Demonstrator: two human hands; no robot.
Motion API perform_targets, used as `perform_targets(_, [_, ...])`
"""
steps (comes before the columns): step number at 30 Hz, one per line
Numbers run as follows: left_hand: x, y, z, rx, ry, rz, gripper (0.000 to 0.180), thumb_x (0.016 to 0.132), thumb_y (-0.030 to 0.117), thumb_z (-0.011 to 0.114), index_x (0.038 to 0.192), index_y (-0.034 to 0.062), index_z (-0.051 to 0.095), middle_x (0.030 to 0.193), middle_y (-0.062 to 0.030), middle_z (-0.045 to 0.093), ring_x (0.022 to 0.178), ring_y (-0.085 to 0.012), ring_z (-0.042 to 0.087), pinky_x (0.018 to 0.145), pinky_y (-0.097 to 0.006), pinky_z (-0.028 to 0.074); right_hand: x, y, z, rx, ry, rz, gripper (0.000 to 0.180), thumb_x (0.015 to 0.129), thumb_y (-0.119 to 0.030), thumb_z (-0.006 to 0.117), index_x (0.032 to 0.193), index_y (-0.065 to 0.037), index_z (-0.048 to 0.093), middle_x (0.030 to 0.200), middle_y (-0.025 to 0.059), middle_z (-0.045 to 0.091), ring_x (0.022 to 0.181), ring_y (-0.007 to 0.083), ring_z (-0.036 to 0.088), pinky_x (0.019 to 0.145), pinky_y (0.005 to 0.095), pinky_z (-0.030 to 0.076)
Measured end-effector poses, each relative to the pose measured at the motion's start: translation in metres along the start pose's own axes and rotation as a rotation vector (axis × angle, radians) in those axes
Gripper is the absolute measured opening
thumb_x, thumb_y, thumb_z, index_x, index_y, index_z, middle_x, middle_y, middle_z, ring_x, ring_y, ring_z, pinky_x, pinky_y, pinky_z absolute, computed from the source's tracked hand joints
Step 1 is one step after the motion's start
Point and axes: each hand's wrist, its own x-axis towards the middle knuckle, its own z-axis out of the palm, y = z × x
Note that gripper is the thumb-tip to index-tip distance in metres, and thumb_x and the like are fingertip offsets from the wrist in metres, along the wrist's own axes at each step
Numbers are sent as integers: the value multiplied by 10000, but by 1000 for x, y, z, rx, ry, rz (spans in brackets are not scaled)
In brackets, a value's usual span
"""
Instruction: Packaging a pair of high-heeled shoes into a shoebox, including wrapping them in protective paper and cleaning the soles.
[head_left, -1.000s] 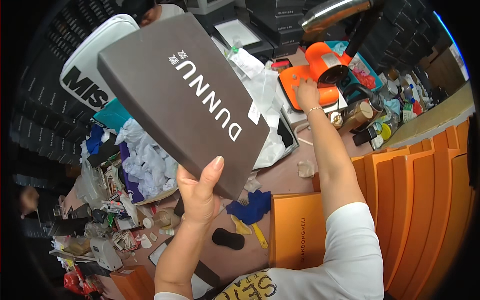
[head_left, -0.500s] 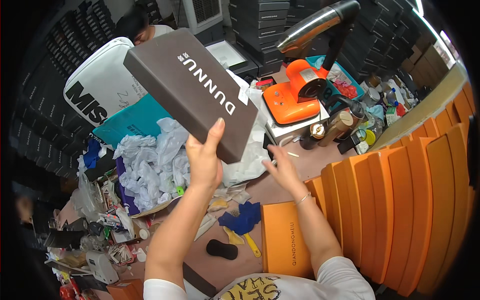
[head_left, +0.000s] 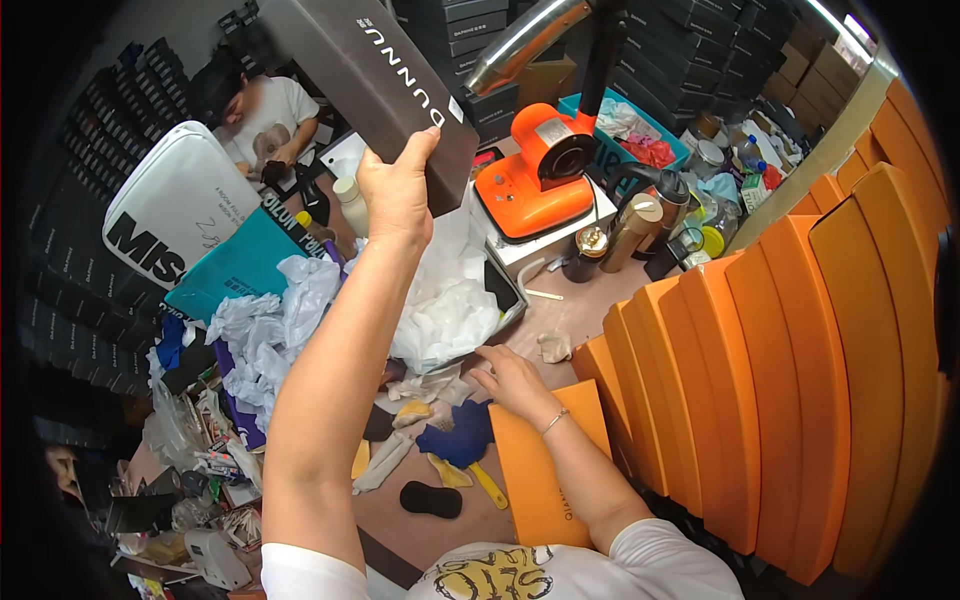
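**Dark box held high, other hand on the orange box**

The left hand (head_left: 397, 190) is raised far above the cluttered table, fingers and thumb clamped on the near edge of a long dark-grey cardboard box lid (head_left: 370, 75), which tilts up toward the far left. The right hand (head_left: 512, 378) lies low and near, fingers loosely spread and flat, holding nothing, its fingertips at the far corner of a flat orange cardboard box (head_left: 545, 465). A heap of crumpled white tissue paper (head_left: 450, 300) sits just beyond that hand. Farther off stands an orange machine with a silver nozzle (head_left: 535, 170). A row of upright orange boxes (head_left: 800, 350) fills the right side.
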Motion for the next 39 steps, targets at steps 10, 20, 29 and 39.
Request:
perform_targets(10, [-3, -5, 11, -3, -27, -3, 295, 753, 43, 680, 1025, -13, 582, 951, -79, 638, 822, -149, 619, 758, -282, 508, 2, 4, 0, 17, -53, 17, 349, 832, -211, 636, 1112, -12, 569, 949, 179, 594, 901, 375, 584, 772, 432, 477])
perform_targets(20, [-1, -5, 14, 5, -11, 22, 266, 763, 45, 677, 1003, -19, 583, 958, -87, 638, 827, -149, 620, 752, -282, 510, 2, 4, 1, 30, -52, 3, 341, 826, -207, 637, 1096, -7, 578, 936, 182, 596, 892, 376, 586, 760, 433, 478])
perform_targets(29, [3, 2, 18, -11, -5, 68, 245, 778, 78, 708, 979, -5, 596, 920, -70, 641, 796, -131, 612, 722, -267, 502, 3, 2, 0, 34, -77, 14, 343, 830, -216, 633, 1100, -12, 579, 949, 178, 603, 896, 382, 588, 774, 431, 477])
perform_targets(39, [-2, -1, 27, -108, -3, 45, 242, 826, 200, 734, 964, 36, 622, 919, -31, 637, 821, -98, 588, 736, -247, 479, 2, -1, -1, 37, -73, 16, 346, 829, -220, 634, 1103, -14, 588, 949, 173, 610, 892, 372, 593, 772, 428, 476])
